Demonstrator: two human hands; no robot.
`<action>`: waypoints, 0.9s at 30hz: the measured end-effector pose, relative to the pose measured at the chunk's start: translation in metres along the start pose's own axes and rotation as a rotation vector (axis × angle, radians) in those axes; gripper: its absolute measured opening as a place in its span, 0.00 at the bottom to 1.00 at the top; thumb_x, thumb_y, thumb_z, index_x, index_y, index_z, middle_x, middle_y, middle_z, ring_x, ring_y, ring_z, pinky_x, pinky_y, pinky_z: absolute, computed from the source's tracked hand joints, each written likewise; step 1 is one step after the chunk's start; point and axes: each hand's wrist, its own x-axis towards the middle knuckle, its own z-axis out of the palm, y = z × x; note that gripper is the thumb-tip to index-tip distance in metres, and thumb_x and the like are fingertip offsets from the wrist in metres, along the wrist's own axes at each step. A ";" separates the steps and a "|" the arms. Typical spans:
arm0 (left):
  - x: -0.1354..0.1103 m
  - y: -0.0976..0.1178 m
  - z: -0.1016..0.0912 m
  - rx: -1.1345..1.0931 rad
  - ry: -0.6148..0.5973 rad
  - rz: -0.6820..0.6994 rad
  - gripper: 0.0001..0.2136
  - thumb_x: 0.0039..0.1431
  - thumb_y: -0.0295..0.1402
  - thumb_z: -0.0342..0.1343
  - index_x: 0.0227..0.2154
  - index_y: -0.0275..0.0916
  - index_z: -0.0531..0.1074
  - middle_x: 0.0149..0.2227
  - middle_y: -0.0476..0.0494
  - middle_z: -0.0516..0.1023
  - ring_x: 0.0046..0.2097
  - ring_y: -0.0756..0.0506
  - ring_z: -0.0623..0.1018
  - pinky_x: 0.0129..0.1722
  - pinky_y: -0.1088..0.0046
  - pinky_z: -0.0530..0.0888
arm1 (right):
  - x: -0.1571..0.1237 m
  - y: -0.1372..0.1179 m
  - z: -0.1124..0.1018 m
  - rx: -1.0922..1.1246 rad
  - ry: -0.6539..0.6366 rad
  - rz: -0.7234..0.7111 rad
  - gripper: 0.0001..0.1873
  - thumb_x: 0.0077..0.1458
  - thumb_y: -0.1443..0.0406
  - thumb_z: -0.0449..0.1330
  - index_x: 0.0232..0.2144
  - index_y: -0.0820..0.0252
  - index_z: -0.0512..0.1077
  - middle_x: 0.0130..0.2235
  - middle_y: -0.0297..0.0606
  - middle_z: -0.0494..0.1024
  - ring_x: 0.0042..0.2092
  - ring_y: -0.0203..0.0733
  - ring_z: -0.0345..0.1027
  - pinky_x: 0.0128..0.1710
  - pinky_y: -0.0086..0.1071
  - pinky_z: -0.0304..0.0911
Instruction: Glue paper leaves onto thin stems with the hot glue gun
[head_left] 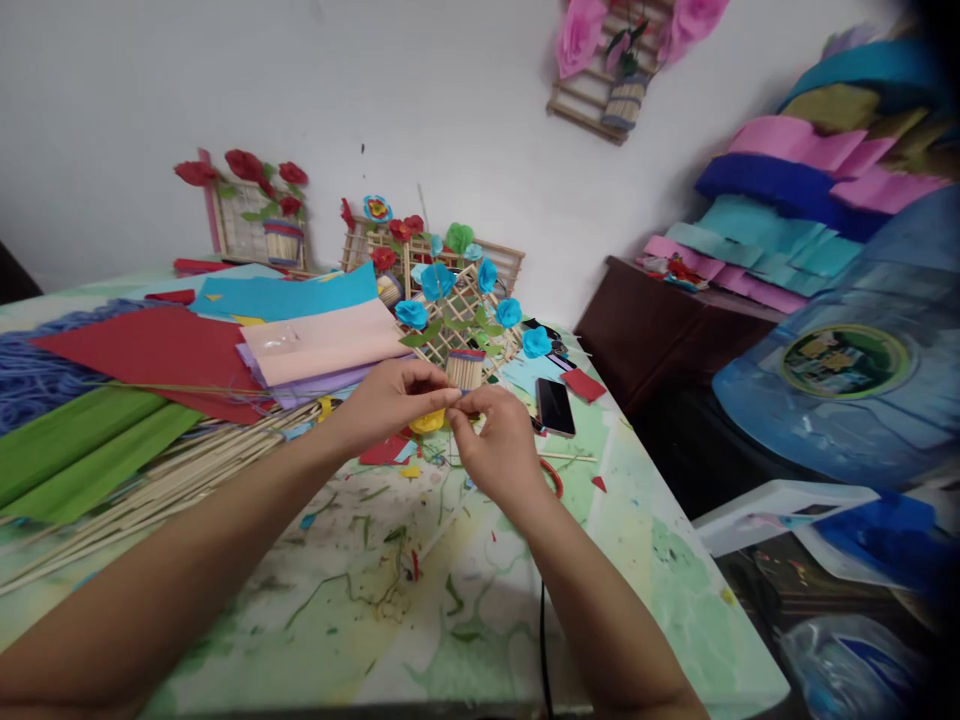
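Over the table, my left hand (pixel 397 398) and my right hand (pixel 495 430) meet fingertip to fingertip. Both are closed in a pinch, and whatever sits between the fingertips is too small to make out. Just under the left fingers shows a yellow paper piece (pixel 428 421); I cannot tell whether it is held or lies on the table. Right behind the hands stands a lattice of thin sticks with blue paper flowers (pixel 437 281), green leaves and a small stick basket (pixel 466 370) with red and blue bands.
Coloured paper sheets (pixel 150 350) and thin sticks (pixel 202 455) cover the left. A phone (pixel 555 407) and red-handled scissors (pixel 553 478) lie at right, amid paper scraps. A large blue water bottle (pixel 847 350) stands beyond the table's right edge. Other flower lattices (pixel 259 215) lean at the wall.
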 end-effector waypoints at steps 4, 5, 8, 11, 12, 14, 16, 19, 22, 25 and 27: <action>0.000 0.003 -0.002 -0.018 -0.003 -0.003 0.14 0.49 0.42 0.61 0.23 0.33 0.75 0.23 0.47 0.73 0.26 0.50 0.71 0.25 0.75 0.68 | 0.001 0.001 -0.001 0.012 0.005 0.010 0.07 0.49 0.70 0.59 0.21 0.60 0.72 0.25 0.35 0.75 0.31 0.39 0.67 0.33 0.32 0.57; -0.001 0.003 -0.002 -0.016 0.015 -0.008 0.14 0.48 0.42 0.61 0.22 0.33 0.74 0.22 0.47 0.72 0.25 0.50 0.71 0.25 0.75 0.68 | 0.001 0.000 -0.001 0.008 0.008 0.006 0.07 0.49 0.70 0.59 0.21 0.60 0.73 0.25 0.35 0.75 0.31 0.40 0.67 0.34 0.32 0.57; -0.001 0.001 -0.002 -0.014 0.062 -0.012 0.15 0.46 0.42 0.62 0.20 0.33 0.72 0.20 0.48 0.71 0.24 0.50 0.70 0.24 0.75 0.67 | 0.000 -0.001 -0.001 -0.010 0.016 -0.009 0.07 0.49 0.70 0.59 0.22 0.60 0.73 0.26 0.35 0.75 0.32 0.40 0.67 0.34 0.32 0.57; -0.002 0.001 0.000 0.009 0.097 -0.012 0.15 0.46 0.41 0.63 0.18 0.34 0.69 0.19 0.49 0.70 0.23 0.51 0.69 0.22 0.75 0.65 | -0.001 -0.003 -0.002 -0.029 0.013 -0.017 0.06 0.50 0.70 0.60 0.22 0.59 0.74 0.26 0.35 0.75 0.32 0.40 0.66 0.35 0.33 0.57; -0.003 0.001 0.000 0.024 0.107 -0.013 0.15 0.46 0.41 0.62 0.18 0.35 0.68 0.18 0.49 0.69 0.22 0.51 0.69 0.22 0.75 0.65 | -0.002 -0.003 -0.002 -0.031 0.010 -0.019 0.06 0.50 0.70 0.60 0.23 0.59 0.74 0.26 0.35 0.75 0.32 0.40 0.66 0.36 0.33 0.57; -0.003 0.002 0.001 0.058 0.123 -0.008 0.15 0.47 0.41 0.62 0.17 0.35 0.67 0.18 0.49 0.69 0.22 0.51 0.69 0.21 0.76 0.64 | -0.003 -0.004 -0.002 -0.033 0.001 -0.023 0.06 0.50 0.70 0.60 0.23 0.59 0.75 0.27 0.36 0.75 0.33 0.41 0.66 0.36 0.33 0.57; -0.003 0.003 0.001 0.096 0.139 0.007 0.15 0.48 0.40 0.61 0.17 0.36 0.66 0.18 0.50 0.69 0.22 0.51 0.68 0.21 0.76 0.63 | -0.004 -0.005 -0.003 -0.033 -0.007 -0.020 0.06 0.50 0.70 0.60 0.23 0.58 0.75 0.27 0.36 0.75 0.33 0.41 0.67 0.36 0.34 0.57; -0.003 0.003 0.002 0.136 0.179 0.021 0.15 0.47 0.39 0.61 0.15 0.36 0.64 0.17 0.51 0.67 0.21 0.52 0.66 0.21 0.76 0.61 | -0.005 -0.007 -0.003 -0.026 -0.012 -0.019 0.07 0.50 0.70 0.59 0.23 0.58 0.75 0.27 0.35 0.76 0.33 0.41 0.67 0.36 0.34 0.57; -0.003 0.003 0.004 0.123 0.198 0.007 0.16 0.48 0.39 0.61 0.15 0.36 0.65 0.17 0.51 0.66 0.21 0.52 0.65 0.21 0.76 0.60 | -0.005 -0.007 -0.003 -0.028 -0.006 -0.032 0.07 0.50 0.70 0.59 0.22 0.59 0.74 0.26 0.35 0.76 0.32 0.40 0.67 0.35 0.33 0.57; -0.004 0.003 0.004 0.045 0.150 -0.009 0.15 0.49 0.41 0.60 0.17 0.36 0.66 0.18 0.51 0.67 0.22 0.52 0.67 0.22 0.76 0.62 | -0.003 -0.006 -0.003 -0.009 0.010 -0.019 0.07 0.49 0.71 0.59 0.22 0.59 0.73 0.26 0.35 0.76 0.32 0.40 0.67 0.35 0.33 0.58; -0.004 0.004 0.003 -0.018 0.082 -0.013 0.14 0.50 0.42 0.59 0.21 0.35 0.69 0.20 0.50 0.69 0.23 0.51 0.69 0.23 0.76 0.65 | -0.002 -0.003 -0.004 0.006 0.027 -0.006 0.07 0.49 0.70 0.58 0.22 0.60 0.73 0.26 0.35 0.76 0.32 0.40 0.67 0.35 0.32 0.58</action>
